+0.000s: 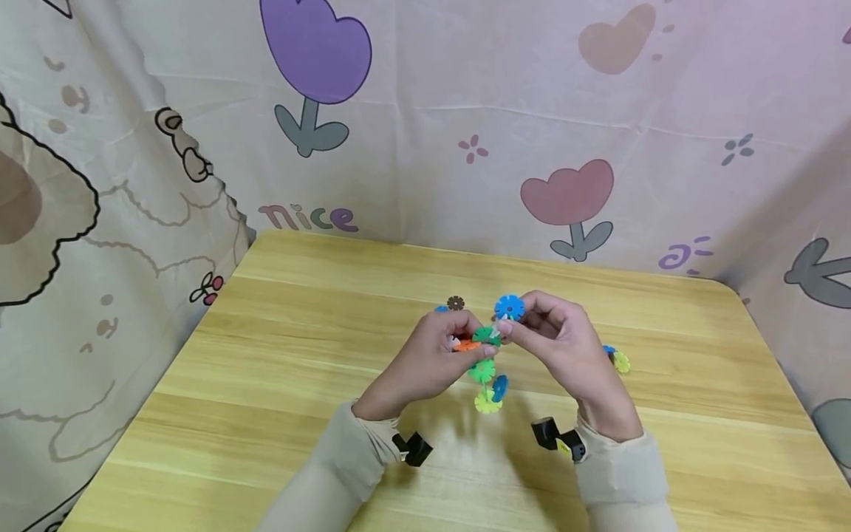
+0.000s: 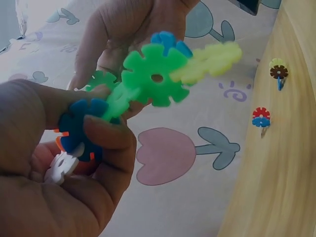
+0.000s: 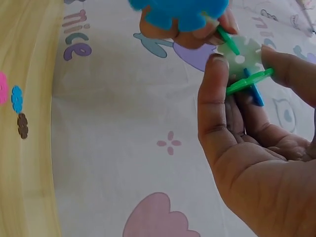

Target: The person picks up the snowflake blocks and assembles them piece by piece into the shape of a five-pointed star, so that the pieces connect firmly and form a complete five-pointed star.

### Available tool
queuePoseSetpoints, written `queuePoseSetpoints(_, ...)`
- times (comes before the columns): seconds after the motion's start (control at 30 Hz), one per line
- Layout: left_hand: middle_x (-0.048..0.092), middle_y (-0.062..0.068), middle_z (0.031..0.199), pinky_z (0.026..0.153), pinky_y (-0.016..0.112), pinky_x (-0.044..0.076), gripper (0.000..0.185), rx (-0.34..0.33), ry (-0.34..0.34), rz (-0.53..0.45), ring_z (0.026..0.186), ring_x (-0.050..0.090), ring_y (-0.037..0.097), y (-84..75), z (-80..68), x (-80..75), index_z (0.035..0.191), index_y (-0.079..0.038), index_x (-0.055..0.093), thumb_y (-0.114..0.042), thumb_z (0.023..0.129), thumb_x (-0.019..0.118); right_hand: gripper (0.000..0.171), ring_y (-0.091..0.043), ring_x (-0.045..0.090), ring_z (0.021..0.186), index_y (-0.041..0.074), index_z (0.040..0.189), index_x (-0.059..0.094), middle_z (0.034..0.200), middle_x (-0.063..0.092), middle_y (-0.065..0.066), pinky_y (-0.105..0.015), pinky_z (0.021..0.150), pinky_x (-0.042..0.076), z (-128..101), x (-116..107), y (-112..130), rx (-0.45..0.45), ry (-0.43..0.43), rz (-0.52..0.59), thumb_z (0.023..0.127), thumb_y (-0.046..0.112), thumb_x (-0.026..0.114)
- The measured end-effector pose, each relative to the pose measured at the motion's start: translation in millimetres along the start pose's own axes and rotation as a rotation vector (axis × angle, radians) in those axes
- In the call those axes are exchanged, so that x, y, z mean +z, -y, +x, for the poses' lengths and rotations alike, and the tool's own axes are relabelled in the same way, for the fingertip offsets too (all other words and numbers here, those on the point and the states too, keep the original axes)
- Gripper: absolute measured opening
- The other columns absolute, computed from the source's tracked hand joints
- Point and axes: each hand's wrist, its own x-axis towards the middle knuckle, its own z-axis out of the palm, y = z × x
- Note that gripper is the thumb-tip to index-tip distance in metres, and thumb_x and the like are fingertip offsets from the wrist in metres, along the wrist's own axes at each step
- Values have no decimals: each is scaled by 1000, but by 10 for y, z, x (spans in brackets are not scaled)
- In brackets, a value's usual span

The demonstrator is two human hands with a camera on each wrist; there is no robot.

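Note:
In the head view my left hand [image 1: 422, 358] pinches a joined cluster of notched plastic discs between thumb and fingers. An orange disc [image 1: 467, 345] and a dark green disc [image 1: 487, 336] lie at its fingertips. Below them hang a light green disc [image 1: 484, 372], a yellow disc [image 1: 487, 402] and a blue disc [image 1: 500, 389]. The left wrist view shows a dark blue disc [image 2: 76, 128] and a white disc [image 2: 61, 167] in that grip. My right hand [image 1: 565, 347] pinches a whitish translucent disc [image 3: 242, 54] close to the cluster, with another blue disc [image 1: 510, 307] above its thumb.
Behind the hands, a brown disc [image 1: 455, 303] lies on the wooden table [image 1: 266, 355]. A loose yellow disc [image 1: 621, 362] rests beside a blue one at the right. A red disc [image 2: 260, 113] and a pink disc [image 3: 2, 88] also lie there. Printed cloth [image 1: 432, 185] hangs behind the table.

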Motion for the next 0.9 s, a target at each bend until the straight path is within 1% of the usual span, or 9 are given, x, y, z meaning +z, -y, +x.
queuePoseSetpoints(0.07, 59, 3, 74, 54, 27, 50, 12, -17, 13, -27, 60, 53, 13, 2, 3, -5, 83, -8, 61, -15, 89, 70, 17, -33, 62, 86, 3, 101, 62, 96, 62, -18, -34, 81, 55, 8, -5, 12, -1, 7, -1, 91, 15, 67)
queuePoseSetpoints(0.17, 58, 6, 76, 51, 30, 52, 14, -52, 29, -77, 56, 54, 16, 11, 9, -4, 85, -7, 60, -16, 89, 70, 23, -34, 63, 85, 3, 116, 60, 98, 61, -19, -36, 83, 54, 17, -26, 17, -33, 6, -17, 95, 15, 61)
queuePoseSetpoints(0.23, 59, 8, 78, 53, 33, 55, 15, -72, 35, -99, 58, 56, 18, 11, 12, 0, 87, -6, 60, -18, 89, 70, 28, -35, 63, 84, 3, 124, 56, 97, 60, -22, -37, 84, 54, 15, -52, 19, -59, -5, -30, 99, 15, 55)
queuePoseSetpoints(0.3, 59, 8, 79, 54, 35, 56, 16, -81, 34, -105, 59, 57, 19, 8, 15, 5, 88, -6, 59, -18, 89, 70, 30, -36, 63, 83, 1, 127, 54, 97, 59, -24, -38, 82, 55, 7, -82, 21, -82, -23, -37, 101, 15, 50)
queuePoseSetpoints(0.43, 58, 9, 80, 54, 35, 55, 17, -87, 24, -107, 58, 55, 20, -11, 15, 3, 90, -7, 59, -20, 89, 70, 28, -36, 62, 84, -2, 124, 55, 101, 58, -28, -39, 77, 56, -17, -133, 39, -114, -34, -28, 101, 12, 49)
queuePoseSetpoints(0.5, 59, 9, 82, 54, 34, 55, 18, -88, 16, -117, 58, 55, 20, -16, 19, 0, 93, -7, 58, -20, 89, 70, 26, -33, 62, 84, -1, 123, 56, 101, 59, -26, -37, 75, 57, -26, -151, 42, -137, -33, -45, 100, 10, 51)
queuePoseSetpoints(0.67, 61, 10, 84, 56, 33, 55, 30, -86, -6, -151, 61, 55, 21, -23, 36, -7, 112, -8, 54, -18, 89, 70, 24, -27, 62, 80, 0, 121, 57, 96, 60, -21, -33, 71, 56, -18, -162, 33, -182, -13, -104, 98, 5, 53)
queuePoseSetpoints(0.77, 63, 10, 90, 58, 34, 56, 38, -83, -32, -147, 66, 57, 21, -21, 40, -11, 124, -9, 54, -17, 90, 69, 22, -26, 63, 79, 2, 119, 58, 93, 62, -17, -35, 70, 56, -13, -165, 9, -154, 23, -130, 97, 5, 54)
queuePoseSetpoints(0.9, 64, 10, 99, 60, 39, 57, 41, -52, -70, -130, 75, 58, 22, -24, 42, -14, 130, -8, 54, -15, 92, 66, 15, -24, 64, 77, 6, 110, 62, 90, 65, -8, -33, 68, 56, -24, -171, -29, -79, 109, -179, 95, 10, 60)
